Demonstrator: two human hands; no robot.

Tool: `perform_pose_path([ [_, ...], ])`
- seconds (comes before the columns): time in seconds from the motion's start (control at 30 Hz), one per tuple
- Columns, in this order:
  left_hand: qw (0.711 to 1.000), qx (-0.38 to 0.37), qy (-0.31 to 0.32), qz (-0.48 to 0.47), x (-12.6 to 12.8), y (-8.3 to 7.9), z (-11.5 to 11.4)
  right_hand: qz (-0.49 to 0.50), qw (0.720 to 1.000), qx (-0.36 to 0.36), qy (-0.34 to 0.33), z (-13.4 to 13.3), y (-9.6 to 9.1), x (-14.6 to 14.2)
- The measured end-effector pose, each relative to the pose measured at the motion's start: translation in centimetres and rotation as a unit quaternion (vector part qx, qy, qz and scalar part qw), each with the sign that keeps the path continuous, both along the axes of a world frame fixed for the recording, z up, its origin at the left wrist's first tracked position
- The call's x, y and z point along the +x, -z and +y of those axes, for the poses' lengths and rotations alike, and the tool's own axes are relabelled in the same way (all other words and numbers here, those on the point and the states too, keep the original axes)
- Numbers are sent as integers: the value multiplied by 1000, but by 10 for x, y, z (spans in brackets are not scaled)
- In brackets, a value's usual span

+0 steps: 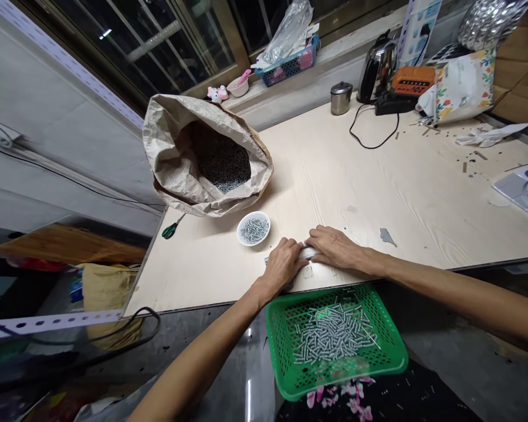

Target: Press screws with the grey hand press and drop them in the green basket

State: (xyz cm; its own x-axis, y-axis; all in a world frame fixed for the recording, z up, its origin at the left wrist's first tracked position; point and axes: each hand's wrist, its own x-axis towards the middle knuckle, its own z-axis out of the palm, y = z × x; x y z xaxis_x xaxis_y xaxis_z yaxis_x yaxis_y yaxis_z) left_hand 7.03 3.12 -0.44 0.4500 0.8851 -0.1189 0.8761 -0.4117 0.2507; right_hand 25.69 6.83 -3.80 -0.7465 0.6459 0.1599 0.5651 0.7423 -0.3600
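The left hand (284, 261) and right hand (334, 246), at the centre of the frame, are bare, as are the slender forearms (444, 293). Along the bottom edge shows a black garment (405, 401), printed with pink-and-white flowers (355, 404) (its cut is hard to tell) and small pale flecks.

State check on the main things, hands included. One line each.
Left hand: fingers curled, touching pale item
Right hand: fingers curled, touching same item
Pale item: mostly covered by hands
Sack: mouth wide open
White bowl: holding small metal pieces
Green basket: holding loose metal rods
Green-handled scissors: lying down; blades unclear
Metal canister: upright, lid on
Kettle: upright
Black cord: loosely curved
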Motion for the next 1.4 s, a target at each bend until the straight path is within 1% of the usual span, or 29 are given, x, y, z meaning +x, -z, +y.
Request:
perform_pose_path([
  [0.07, 998, 46, -37, -33, -10, -8, -7, 30, 999, 16, -7, -3, -3, 9],
  [0.1, 994, 73, -70, -51, -16, -13, -12, 41, 999, 18, -10, -6, -5, 13],
  [0.17, 979, 104, -161, -63, -31, -21, -24, 40, 999, 12, -10, -12, -9, 18],
  [0.2, 972, 97, -208, -54, -37, -25, -30, 35, 999, 7, -9, -15, -10, 18],
  [0.23, 965, 72, -250, -38, -43, -27, -35, 31, 999, 5, -6, -17, -10, 16],
  [0.3, 951, -12, -309, -1, -49, -27, -44, 27, 1000, 7, -4, -21, -7, 9],
  [0.4, 926, -138, -350, 16, -47, -19, -45, 20, 999, 32, 0, -22, 4, -7],
  [0.47, 915, -182, -360, 19, -44, -13, -39, 16, 998, 58, 10, -19, 12, -17],
  [0.53, 914, -195, -354, 32, -41, -10, -31, 19, 996, 84, 18, -15, 18, -22],
  [0.6, 922, -195, -327, 67, -41, -12, -26, 24, 994, 107, 21, -11, 21, -23],
  [0.67, 935, -163, -285, 132, -43, -18, -26, 27, 992, 122, 28, -8, 22, -22],
  [0.73, 943, -110, -245, 197, -43, -29, -34, 34, 990, 128, 44, -6, 23, -19],
  [0.77, 946, -88, -230, 210, -41, -37, -41, 39, 990, 126, 53, -6, 24, -18],
  [0.8, 951, -79, -217, 207, -40, -44, -48, 45, 990, 122, 60, -5, 24, -16],
  [0.83, 958, -85, -205, 182, -37, -52, -56, 52, 990, 117, 66, -5, 25, -16],
  [0.9, 972, -129, -165, 110, -32, -67, -67, 62, 989, 109, 73, -5, 26, -15],
  [0.93, 975, -138, -149, 86, -31, -72, -68, 65, 989, 107, 75, -5, 27, -15],
  [0.97, 978, -129, -143, 75, -31, -75, -65, 67, 989, 105, 76, -6, 28, -15],
  [1.0, 981, -101, -148, 78, -34, -76, -59, 69, 989, 105, 78, -6, 28, -15],
  [1.03, 980, -56, -165, 93, -38, -75, -49, 71, 989, 105, 79, -6, 29, -15],
  [1.1, 966, 40, -218, 136, -51, -67, -20, 75, 988, 108, 80, -7, 29, -16],
  [1.13, 959, 65, -233, 150, -59, -61, -5, 78, 988, 111, 78, -7, 29, -16],
  [1.17, 955, 80, -236, 161, -66, -54, 11, 81, 987, 113, 77, -7, 29, -16],
  [1.23, 956, 98, -213, 178, -78, -41, 37, 84, 987, 116, 74, -7, 29, -16],
  [1.27, 958, 95, -196, 185, -81, -35, 46, 85, 987, 117, 75, -7, 29, -16],
  [1.33, 962, 86, -165, 200, -84, -26, 59, 86, 986, 119, 77, -7, 29, -16],
  [1.4, 962, 81, -139, 221, -84, -22, 65, 85, 986, 121, 79, -7, 29, -17],
])
